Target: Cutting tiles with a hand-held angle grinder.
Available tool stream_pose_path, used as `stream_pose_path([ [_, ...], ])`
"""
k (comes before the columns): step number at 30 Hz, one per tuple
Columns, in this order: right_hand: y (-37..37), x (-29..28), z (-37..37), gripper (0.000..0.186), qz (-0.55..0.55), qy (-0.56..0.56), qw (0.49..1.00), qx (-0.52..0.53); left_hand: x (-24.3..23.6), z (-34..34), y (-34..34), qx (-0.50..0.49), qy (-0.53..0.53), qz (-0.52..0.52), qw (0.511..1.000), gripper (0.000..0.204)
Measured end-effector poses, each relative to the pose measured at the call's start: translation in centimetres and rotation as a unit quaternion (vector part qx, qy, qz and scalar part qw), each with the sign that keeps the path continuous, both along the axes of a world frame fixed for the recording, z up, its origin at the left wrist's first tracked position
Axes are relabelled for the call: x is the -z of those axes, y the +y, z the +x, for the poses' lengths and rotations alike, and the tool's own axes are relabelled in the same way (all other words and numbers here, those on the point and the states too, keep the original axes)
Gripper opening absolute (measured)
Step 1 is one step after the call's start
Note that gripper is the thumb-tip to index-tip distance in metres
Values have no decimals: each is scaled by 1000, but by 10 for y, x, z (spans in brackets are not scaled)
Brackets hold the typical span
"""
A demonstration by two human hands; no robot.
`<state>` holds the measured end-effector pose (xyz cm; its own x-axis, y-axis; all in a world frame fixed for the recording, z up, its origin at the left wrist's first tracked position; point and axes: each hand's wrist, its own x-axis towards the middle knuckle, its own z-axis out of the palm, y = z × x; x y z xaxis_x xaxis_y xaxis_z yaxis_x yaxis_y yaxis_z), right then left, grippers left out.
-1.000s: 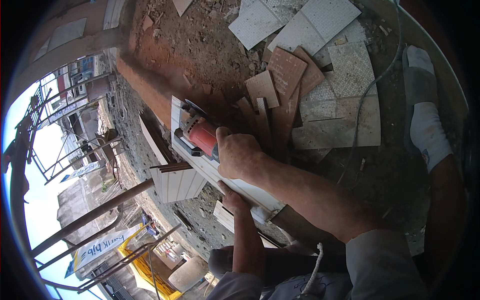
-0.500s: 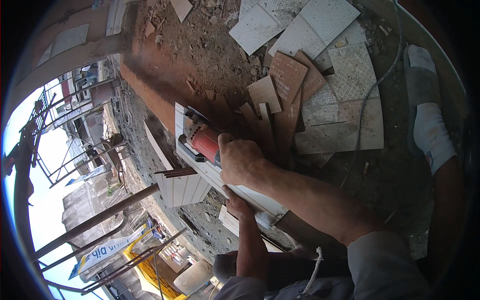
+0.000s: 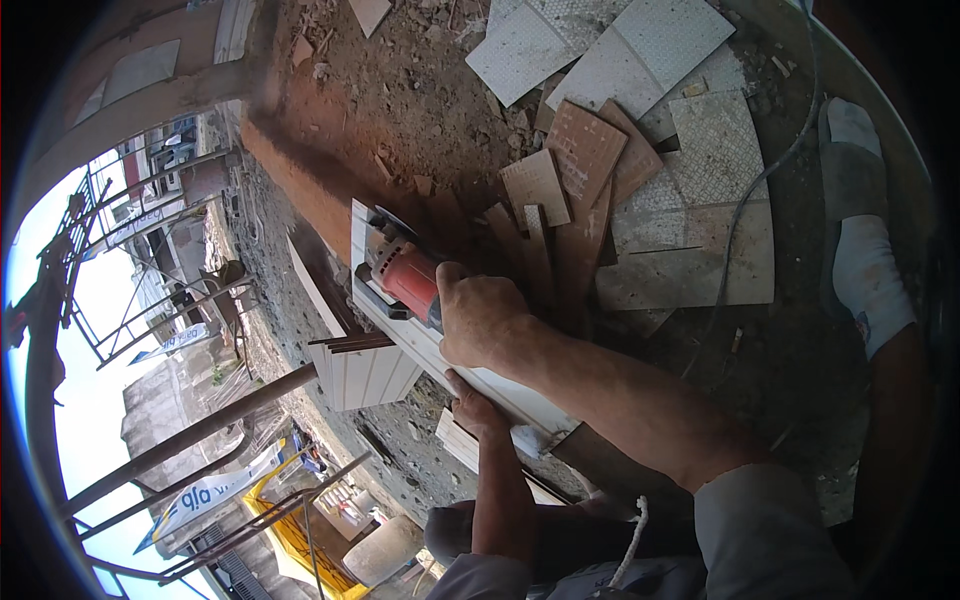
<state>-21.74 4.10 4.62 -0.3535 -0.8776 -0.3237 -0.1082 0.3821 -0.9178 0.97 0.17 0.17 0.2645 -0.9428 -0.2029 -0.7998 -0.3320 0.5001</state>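
Note:
My right hand [image 3: 487, 322] is wrapped round the body of a red and black angle grinder [image 3: 410, 283]. The grinder lies over the far end of a long white tile [image 3: 515, 392], its black guard at the tile's right edge. Whether the disc touches the tile is hard to make out. My left hand [image 3: 476, 410] grips the tile's left edge closer to me, the fingers partly hidden. Beside that edge stands a stack of white tiles [image 3: 367, 377] with brown edges.
Loose pale textured tiles [image 3: 665, 45] and brown tiles [image 3: 583, 148] lie on the dirt to the right. A grey cable [image 3: 737, 215] runs past them near a foot in a white sock [image 3: 870, 262]. Reddish dust coats a ledge [image 3: 300, 180] ahead. Metal bars [image 3: 200, 435] stand at left.
The view has shifted slightly, so the tiles on the ground sit a little farther right. Both hands keep their holds, and the grinder stays at nearly the same place on the tile.

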Motion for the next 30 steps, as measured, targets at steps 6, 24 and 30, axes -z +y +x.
stream_pose_path([
  [6, 9, -2, -2, 66, 4, 3, 1000, -12, 1, 2, -2, -7, -13, -21, 1000, 93],
  [24, 14, 2, 2, 67, -11, 17, 1000, -4, 0, -4, 2, -11, -2, -33, 999, 98],
  [30, 15, 3, 3, 66, -6, 17, 1000, -11, -3, -12, 8, -11, 10, -32, 999, 96],
])
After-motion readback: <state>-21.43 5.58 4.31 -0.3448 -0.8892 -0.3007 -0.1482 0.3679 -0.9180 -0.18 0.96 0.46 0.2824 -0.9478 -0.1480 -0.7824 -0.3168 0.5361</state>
